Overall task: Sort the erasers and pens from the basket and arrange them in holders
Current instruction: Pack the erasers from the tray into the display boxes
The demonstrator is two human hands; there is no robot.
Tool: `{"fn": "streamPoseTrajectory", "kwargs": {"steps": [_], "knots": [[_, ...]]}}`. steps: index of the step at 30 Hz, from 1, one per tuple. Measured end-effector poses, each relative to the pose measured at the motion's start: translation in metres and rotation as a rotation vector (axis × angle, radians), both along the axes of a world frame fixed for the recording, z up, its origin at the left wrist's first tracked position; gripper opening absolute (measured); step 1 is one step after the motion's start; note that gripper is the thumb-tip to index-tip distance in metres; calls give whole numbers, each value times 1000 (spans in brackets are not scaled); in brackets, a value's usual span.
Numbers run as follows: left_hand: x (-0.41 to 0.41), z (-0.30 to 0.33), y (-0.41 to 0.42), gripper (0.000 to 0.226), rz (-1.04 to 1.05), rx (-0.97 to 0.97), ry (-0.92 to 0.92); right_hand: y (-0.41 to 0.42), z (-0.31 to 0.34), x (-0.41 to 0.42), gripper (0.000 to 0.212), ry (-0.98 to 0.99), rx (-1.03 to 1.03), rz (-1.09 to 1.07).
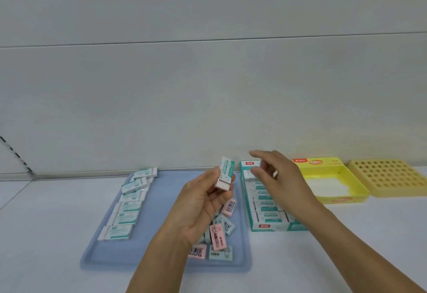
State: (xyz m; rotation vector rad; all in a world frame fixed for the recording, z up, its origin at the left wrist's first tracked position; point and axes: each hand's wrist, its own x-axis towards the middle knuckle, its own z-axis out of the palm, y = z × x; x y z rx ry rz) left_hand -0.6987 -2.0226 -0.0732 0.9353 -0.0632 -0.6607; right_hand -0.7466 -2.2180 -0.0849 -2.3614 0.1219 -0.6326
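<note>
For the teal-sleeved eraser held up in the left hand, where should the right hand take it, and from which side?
Best guess: pinch the upper, sleeved end of the teal-sleeved eraser, coming from the right. The left hand grips its lower white end, so the top stands free, tilted slightly left. The right hand hovers open beside it, over the teal box.

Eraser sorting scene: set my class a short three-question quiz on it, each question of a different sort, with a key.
1. True or false: the left hand holds a teal-and-white eraser.
2. Which box already contains erasers? A) the teal box B) the yellow box
3. Fill in: the loose pink erasers lie on the blue ____.

Key: 1 true; 2 A; 3 tray. The right hand hovers open over the teal box.
</note>
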Motion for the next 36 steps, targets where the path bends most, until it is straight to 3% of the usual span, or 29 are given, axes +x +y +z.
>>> {"fn": "streamPoseTrajectory", "kwargs": {"steps": [2,4,8,12,15,17,20,27,32,36], "knots": [[-1,0,-8,31,-41,54,-58,10,15,-6,40,-59,13,194],[-2,2,-15,18,-90,127,-143,11,25,-8,33,-100,-102,336],[-1,2,-32,17,-95,344,-344,-14,25,-13,12,-130,-96,238],[0,-9,-46,32,-60,1013,-1098,-54,15,-9,16,74,-9,-83],[0,-22,-56,49,-294,1261,-1402,-60,6,-1,14,225,-83,-110],[0,-29,-59,54,-389,1371,-1454,-61,2,1,7,270,-208,-128],[0,-33,-60,57,-365,1422,-1490,-63,-2,-2,26,355,-364,-97],[2,-33,-60,58,-365,1426,-1484,-53,0,-2,25,374,-595,-178],[2,-34,-60,58,-376,1425,-1491,-45,-4,0,26,373,-634,-193],[2,-29,-53,58,-353,1343,-1429,-34,5,3,27,371,-763,-190]]}}
